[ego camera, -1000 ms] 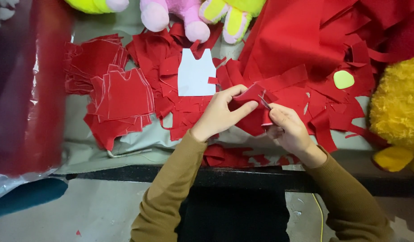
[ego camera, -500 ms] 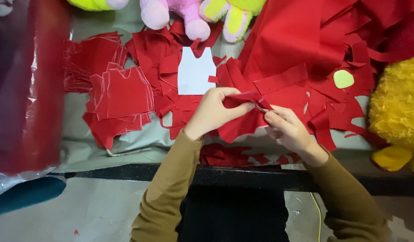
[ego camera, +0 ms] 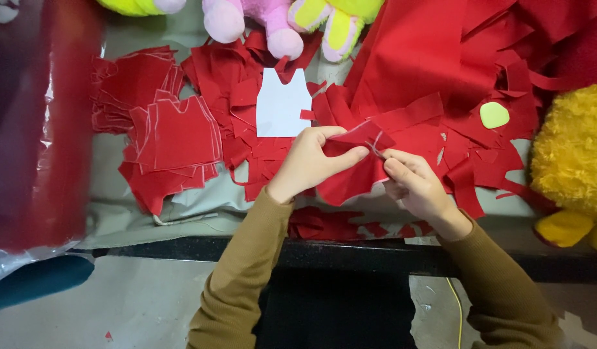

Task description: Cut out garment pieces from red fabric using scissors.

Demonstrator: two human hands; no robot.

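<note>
My left hand (ego camera: 310, 165) pinches the upper edge of a red fabric piece (ego camera: 347, 183) between thumb and fingers, just above the table. My right hand (ego camera: 416, 187) is closed beside it, and a thin metal tip, apparently small scissors (ego camera: 376, 149), meets the fabric's edge. A white vest-shaped paper pattern (ego camera: 282, 103) lies just beyond my left hand among red scraps. A stack of cut red vest shapes (ego camera: 177, 132) sits to the left.
A large red cloth (ego camera: 421, 58) covers the back right, with a small yellow-green patch (ego camera: 494, 115) on it. Pink (ego camera: 260, 22) and yellow-green (ego camera: 337, 22) plush toys lie at the back, a yellow plush (ego camera: 570, 155) at right. A plastic-wrapped red roll (ego camera: 33, 123) stands at left. The table's black edge (ego camera: 350, 255) is near me.
Both hands have kept hold and turned the red piece; its folded top edge now lies flatter between my fingers. My right hand has shifted slightly along the edge.
</note>
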